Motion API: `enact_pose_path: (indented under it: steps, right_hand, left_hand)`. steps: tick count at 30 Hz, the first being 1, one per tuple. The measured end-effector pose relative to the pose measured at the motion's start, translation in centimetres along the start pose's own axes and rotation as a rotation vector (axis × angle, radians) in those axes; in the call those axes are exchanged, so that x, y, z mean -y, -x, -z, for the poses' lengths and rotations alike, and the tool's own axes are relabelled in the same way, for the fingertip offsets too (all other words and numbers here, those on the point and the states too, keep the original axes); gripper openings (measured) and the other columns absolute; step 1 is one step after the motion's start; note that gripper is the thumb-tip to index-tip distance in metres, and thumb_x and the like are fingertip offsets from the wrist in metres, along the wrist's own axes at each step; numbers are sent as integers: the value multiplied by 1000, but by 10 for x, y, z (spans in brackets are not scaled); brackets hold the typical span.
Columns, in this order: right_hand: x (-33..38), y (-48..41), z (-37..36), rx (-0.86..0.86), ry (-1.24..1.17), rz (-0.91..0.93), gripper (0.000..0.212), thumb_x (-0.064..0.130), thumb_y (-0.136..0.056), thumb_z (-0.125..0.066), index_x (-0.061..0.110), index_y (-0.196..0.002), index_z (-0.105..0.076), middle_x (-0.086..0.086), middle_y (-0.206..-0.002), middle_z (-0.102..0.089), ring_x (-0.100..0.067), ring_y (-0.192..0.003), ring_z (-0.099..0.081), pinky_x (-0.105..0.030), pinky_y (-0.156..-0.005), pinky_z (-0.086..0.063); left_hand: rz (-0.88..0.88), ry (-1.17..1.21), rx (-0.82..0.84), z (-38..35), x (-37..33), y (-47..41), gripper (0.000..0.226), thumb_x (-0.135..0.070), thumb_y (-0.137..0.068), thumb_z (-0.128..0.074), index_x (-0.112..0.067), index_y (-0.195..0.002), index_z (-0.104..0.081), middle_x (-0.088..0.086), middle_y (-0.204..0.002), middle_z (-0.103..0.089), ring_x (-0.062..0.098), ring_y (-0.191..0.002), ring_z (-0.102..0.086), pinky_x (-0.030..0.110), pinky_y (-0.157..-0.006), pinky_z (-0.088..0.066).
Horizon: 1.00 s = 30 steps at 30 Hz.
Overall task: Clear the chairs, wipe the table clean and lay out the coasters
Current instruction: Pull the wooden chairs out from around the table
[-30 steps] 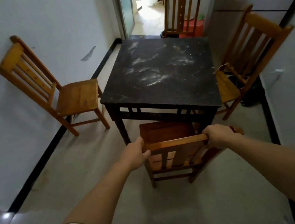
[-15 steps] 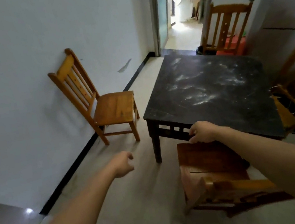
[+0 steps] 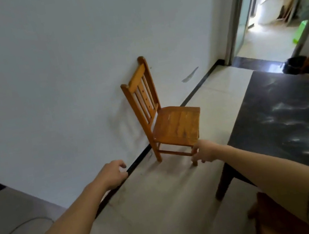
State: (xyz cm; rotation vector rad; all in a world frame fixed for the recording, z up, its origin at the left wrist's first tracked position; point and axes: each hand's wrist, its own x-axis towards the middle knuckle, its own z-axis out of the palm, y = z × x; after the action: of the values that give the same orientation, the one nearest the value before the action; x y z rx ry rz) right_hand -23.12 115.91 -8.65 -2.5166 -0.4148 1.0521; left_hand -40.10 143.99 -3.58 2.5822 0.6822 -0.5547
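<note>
The person's left hand [image 3: 111,174] reaches out over the floor [image 3: 163,201]. Its fingers are loosely curled and hold nothing. A wooden chair [image 3: 175,125] stands with its back against the white wall [image 3: 40,74]. The right hand [image 3: 204,151] is in front of this chair's front leg, with loose fingers that hold nothing. It is not clear if it touches the leg. The dark worktop [image 3: 292,114] is on the right, with white dusty smears on it. A second chair [image 3: 277,219] peeks in at the bottom right, near the worktop's leg.
</note>
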Motion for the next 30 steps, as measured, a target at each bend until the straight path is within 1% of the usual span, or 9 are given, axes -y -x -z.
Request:
enact_pose_path:
  steps: [2, 5, 9, 11, 13, 17, 24, 28, 30]
  right_hand:
    - [29, -32, 3, -5, -9, -19, 23, 32, -87, -68, 19, -105, -65, -1, -91, -66, -15, -77, -64, -24, -59, -51]
    - [69, -78, 3, -24, -45, -88, 27, 33, -87, -67, 17, -109, -64, -2, -91, -67, -14, -71, -63, -24, -56, -50]
    - [111, -120, 6, -13, -180, -158, 21, 31, -87, -67, 16, -102, -66, -4, -94, -68, -19, -81, -68, -29, -69, -59]
    - [132, -135, 12, -24, -257, -172, 20, 30, -88, -66, 16, -102, -64, -5, -95, -67, -17, -77, -66, -28, -66, -57]
    - [149, -153, 20, -29, -308, -176, 19, 29, -89, -65, 15, -101, -64, -6, -93, -67, -15, -72, -65, -26, -61, -54]
    - [171, -194, 39, -74, -393, -156, 9, 24, -90, -65, 16, -91, -66, -5, -91, -69, -15, -76, -67, -25, -66, -57]
    - [206, -284, 92, -100, -639, -155, 9, 24, -92, -63, 15, -92, -65, -6, -90, -72, -16, -76, -72, -25, -59, -57]
    - [219, -350, 119, -119, -917, -285, 14, 23, -93, -63, 10, -97, -66, -9, -87, -73, -20, -70, -74, -28, -53, -57]
    - [223, -376, 122, -101, -1016, -344, 15, 23, -93, -62, 9, -99, -66, -10, -89, -74, -21, -69, -74, -30, -57, -59]
  left_hand:
    - [-12, 17, -7, 22, 20, -36, 37, -26, -91, -60, -15, -127, -57, 10, -114, -63, 22, -95, -61, 30, -85, -48]
    - [-45, 38, -19, 58, 44, -89, 36, -26, -92, -59, -15, -126, -57, 7, -107, -62, 21, -92, -63, 29, -80, -47]
    - [-81, 60, -6, 109, 56, -147, 35, -25, -92, -58, -15, -126, -57, 6, -105, -62, 21, -92, -63, 30, -80, -50]
    - [-99, 70, -32, 137, 57, -180, 34, -25, -92, -59, -14, -124, -58, 7, -103, -64, 22, -91, -65, 32, -82, -52]
    - [-120, 103, -55, 160, 54, -212, 34, -23, -91, -60, -12, -123, -60, 7, -97, -66, 22, -86, -67, 32, -76, -53]
    - [-157, 184, -69, 195, 41, -271, 29, -18, -91, -59, -11, -119, -61, 10, -95, -66, 21, -80, -67, 26, -61, -48]
    - [-177, 242, -126, 252, 7, -388, 29, -17, -89, -61, -10, -117, -62, 13, -96, -68, 23, -77, -69, 29, -69, -52]
    - [-176, 273, -81, 275, -24, -458, 27, -16, -91, -61, -9, -117, -61, 16, -98, -68, 23, -76, -67, 30, -66, -53]
    - [-184, 301, -74, 281, -39, -487, 27, -15, -92, -60, -8, -117, -60, 16, -97, -67, 23, -77, -67, 33, -69, -54]
